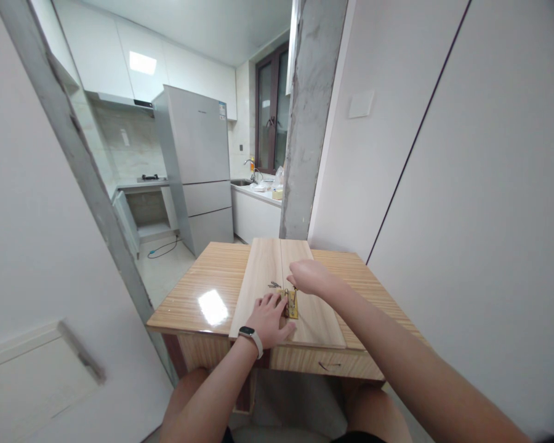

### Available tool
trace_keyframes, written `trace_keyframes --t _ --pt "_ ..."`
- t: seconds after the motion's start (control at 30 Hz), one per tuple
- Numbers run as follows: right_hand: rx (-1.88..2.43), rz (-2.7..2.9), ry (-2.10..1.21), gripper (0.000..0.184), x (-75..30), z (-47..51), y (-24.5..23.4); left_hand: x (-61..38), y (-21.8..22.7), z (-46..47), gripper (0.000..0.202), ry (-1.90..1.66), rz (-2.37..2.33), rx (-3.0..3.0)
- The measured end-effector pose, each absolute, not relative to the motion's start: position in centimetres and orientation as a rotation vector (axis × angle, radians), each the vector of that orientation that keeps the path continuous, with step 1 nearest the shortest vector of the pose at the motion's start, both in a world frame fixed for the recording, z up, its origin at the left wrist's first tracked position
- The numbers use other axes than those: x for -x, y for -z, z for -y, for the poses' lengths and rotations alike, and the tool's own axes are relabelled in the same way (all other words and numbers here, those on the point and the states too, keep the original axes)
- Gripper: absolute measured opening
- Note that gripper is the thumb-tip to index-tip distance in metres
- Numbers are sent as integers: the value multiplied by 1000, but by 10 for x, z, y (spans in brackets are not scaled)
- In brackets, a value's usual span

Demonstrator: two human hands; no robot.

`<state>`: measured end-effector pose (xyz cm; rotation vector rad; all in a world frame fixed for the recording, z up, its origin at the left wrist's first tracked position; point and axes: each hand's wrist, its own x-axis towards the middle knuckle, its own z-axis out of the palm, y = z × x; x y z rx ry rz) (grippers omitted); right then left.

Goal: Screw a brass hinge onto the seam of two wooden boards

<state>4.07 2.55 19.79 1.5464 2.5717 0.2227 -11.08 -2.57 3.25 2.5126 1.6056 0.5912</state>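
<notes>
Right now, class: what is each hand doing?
Left hand: open, pressed flat on the pale wooden boards beside the small brass hinge.
Right hand: curled closed above the hinge; holding what cannot be told.

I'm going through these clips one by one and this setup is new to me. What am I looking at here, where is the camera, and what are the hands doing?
There is no machine: a person wears a camera on the head, looking down at their own bare hands. On a wooden table lie two pale boards side by side. A brass hinge sits across their seam, with small screws beside it. The left hand, a band at its wrist, rests flat beside the hinge. The right hand is curled above it; what it grips is too small to tell. A kitchen lies behind.
</notes>
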Motion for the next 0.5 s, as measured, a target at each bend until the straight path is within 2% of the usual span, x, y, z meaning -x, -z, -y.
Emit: trace_keyframes --t 0.27,0.33,0.43,0.5 --pt "-1340 -2661 -131 14 -47 -30 -200 112 -32 25 72 -582 -1596 -2511" --pt "-1384 -2654 -112 21 -47 -31 -198 112 -31 24 72 -604 -1596 -2521" --pt "-1530 -2630 -148 46 -47 -30 -195 112 -30 24 71 -615 -1592 -2527" --pt "-1595 -2593 -172 55 -46 -29 -194 112 -30 24 72 -611 -1591 -2526"
